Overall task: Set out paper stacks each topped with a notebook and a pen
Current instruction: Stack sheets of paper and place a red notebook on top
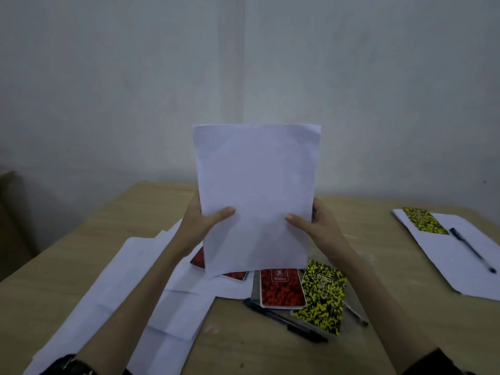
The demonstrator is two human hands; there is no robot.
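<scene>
I hold a white paper stack [257,190] upright above the table, its lower edge near the notebooks. My left hand [203,226] grips its left side and my right hand [316,226] its right side, thumbs on the front. Below lie a red notebook [281,289], a yellow-black notebook [323,296] and a second red notebook [200,259], partly hidden by the held paper. Black pens [286,322] lie under and beside them. At the right sits a paper stack [465,258] topped with a yellow-black notebook [424,220] and a pen [472,250].
Loose white sheets [113,299] are spread over the left part of the wooden table [392,334]. A white wall stands right behind the table. A brown piece of furniture [10,217] shows at the far left.
</scene>
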